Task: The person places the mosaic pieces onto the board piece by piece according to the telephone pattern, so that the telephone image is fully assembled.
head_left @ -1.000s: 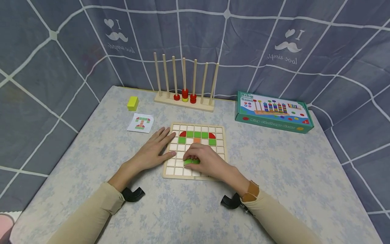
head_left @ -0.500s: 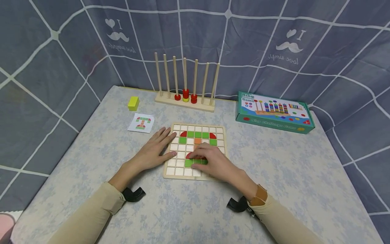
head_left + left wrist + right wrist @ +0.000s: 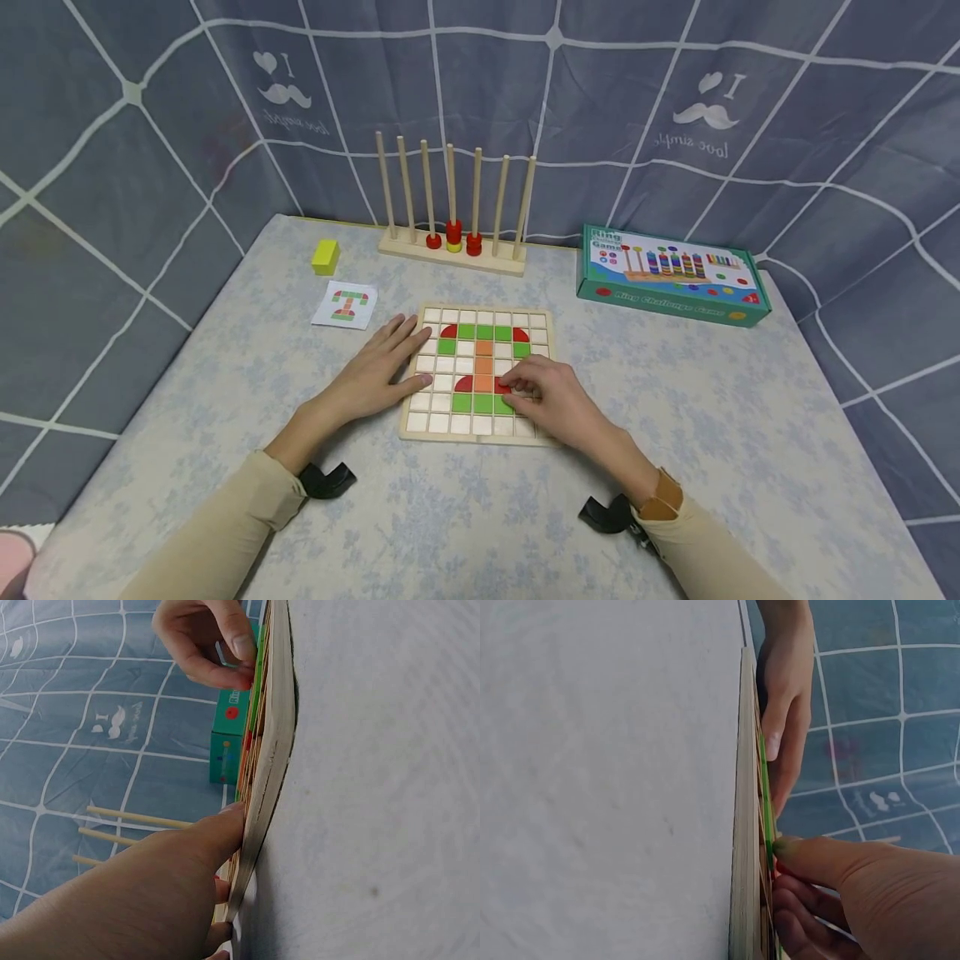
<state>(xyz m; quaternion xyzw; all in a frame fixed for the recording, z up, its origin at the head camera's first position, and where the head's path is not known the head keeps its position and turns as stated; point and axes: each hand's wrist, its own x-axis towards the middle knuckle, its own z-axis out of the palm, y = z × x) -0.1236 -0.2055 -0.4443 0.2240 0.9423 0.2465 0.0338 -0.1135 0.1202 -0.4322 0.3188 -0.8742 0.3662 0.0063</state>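
A wooden grid board (image 3: 480,439) with square cells lies flat on the table. Green, red and orange tiles on it form a T-like figure with a wide foot. My right hand (image 3: 558,400) is over the lower right of that figure, thumb and fingertips pinching a red quarter-circle tile (image 3: 501,385) beside the orange column (image 3: 483,367). In the right wrist view the thumb (image 3: 817,859) lies against the tile edge, with red showing between it and the fingers. With fingers spread, my left hand (image 3: 378,371) rests on the board's left edge.
A small card (image 3: 347,304) with a similar figure lies left of the board, a yellow block (image 3: 326,257) behind it. A peg stand (image 3: 450,253) with several red and yellow rings stands at the back. A green game box (image 3: 673,275) lies back right.
My right hand has moved right across the foot of the figure, uncovering the left red tile, the lower orange column and the green row. The left hand has stayed put.
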